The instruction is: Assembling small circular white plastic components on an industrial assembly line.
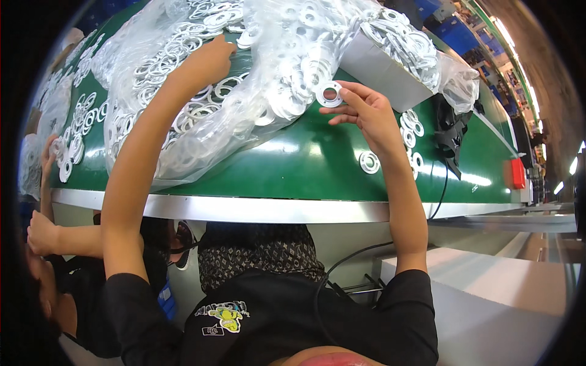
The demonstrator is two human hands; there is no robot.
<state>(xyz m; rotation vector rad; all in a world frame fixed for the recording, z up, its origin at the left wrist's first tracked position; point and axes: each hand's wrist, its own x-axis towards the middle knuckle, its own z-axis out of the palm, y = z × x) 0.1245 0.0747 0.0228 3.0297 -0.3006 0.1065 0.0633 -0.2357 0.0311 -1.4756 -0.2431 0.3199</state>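
Observation:
My right hand (pixel 366 113) pinches a flat white ring (pixel 328 94) with a round centre hole between thumb and fingers, raised over the green table. My left hand (pixel 210 61) is stretched far forward, over the clear plastic bag (pixel 201 155) and its heap of white rings (pixel 160 67). Its fingers curl down and in; whatever they hold, if anything, is hidden. Beyond my right hand stands a white box (pixel 381 70) piled with similar white rings (pixel 406 39).
A few loose white rings (pixel 369 162) lie right of my right hand. A black strap-like item (pixel 450 131) with a cable and a red box (pixel 517 174) are farther right. At the left, a co-worker's hand (pixel 49 152) touches other rings. A metal edge (pixel 274 209) borders the table.

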